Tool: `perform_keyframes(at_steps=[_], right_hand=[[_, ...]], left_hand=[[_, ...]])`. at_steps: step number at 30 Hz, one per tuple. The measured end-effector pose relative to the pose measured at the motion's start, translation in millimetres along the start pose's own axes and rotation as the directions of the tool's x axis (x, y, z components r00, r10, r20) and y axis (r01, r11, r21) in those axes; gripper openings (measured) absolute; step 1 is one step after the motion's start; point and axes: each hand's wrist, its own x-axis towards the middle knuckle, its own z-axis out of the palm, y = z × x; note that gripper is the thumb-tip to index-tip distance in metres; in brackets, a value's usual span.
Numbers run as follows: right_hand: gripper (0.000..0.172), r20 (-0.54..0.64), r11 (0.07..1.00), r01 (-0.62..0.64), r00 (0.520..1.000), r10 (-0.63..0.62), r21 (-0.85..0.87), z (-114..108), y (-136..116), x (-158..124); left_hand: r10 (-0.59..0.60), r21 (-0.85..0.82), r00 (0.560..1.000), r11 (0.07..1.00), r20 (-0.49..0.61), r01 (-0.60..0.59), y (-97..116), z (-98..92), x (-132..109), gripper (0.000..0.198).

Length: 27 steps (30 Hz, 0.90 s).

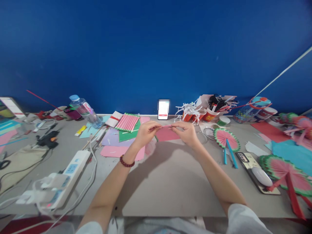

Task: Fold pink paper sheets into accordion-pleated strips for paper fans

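My left hand (147, 132) and my right hand (187, 132) are raised over the middle of the table, fingertips pinched. Between them stretches a narrow folded pink paper strip (166, 125), one end in each hand. A darker pink paper sheet (168, 135) shows just below the strip; whether it is joined to it I cannot tell. Left of my left hand, a pleated pink paper with green edges (128, 122) rests on a green sheet (123, 136). A watermelon-patterned paper fan (226, 138) with blue handles lies to the right of my right hand.
A lit phone (163, 109) stands against the blue wall. At left are a tilted water bottle (86, 110) and a power strip (70, 175) with cables. Paper cups (210, 115) holding scraps and tools, a phone under a white mouse (262, 176), and another fan (287, 175) are at right.
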Motion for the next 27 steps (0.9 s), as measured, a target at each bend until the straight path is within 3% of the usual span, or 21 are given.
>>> perform_keyframes(at_steps=[4, 11, 15, 21, 27], right_hand=[[0.010, -0.029, 0.996, 0.068, 0.997, -0.070, -0.065, 2.1, -5.3, -1.4], [0.010, -0.018, 0.970, 0.185, 0.982, -0.190, -0.157, 3.9, -15.8, -5.2], [0.010, -0.024, 0.976, 0.174, 0.984, -0.179, -0.131, 4.6, -25.4, -8.5], [0.011, -0.040, 0.931, 0.304, 0.947, -0.318, -0.203, 4.9, -28.5, -11.4], [0.013, -0.027, 0.895, 0.355, 0.926, -0.376, -0.270, 3.7, -25.6, -11.6]], left_hand=[[-0.003, -0.019, 1.000, 1.000, 0.019, 0.004, 4.1, 1.8, 0.5, 0.015], [0.181, -0.003, 0.981, 0.983, -0.064, -0.181, 11.2, 7.2, 0.8, 0.012], [0.141, -0.053, 0.987, 0.988, -0.078, -0.145, 11.3, 5.3, 0.8, 0.014], [0.106, -0.115, 0.992, 0.987, -0.067, -0.113, 15.0, 2.5, 1.1, 0.009], [0.129, -0.166, 0.992, 0.978, -0.003, -0.127, 19.5, -1.4, 1.7, 0.011]])
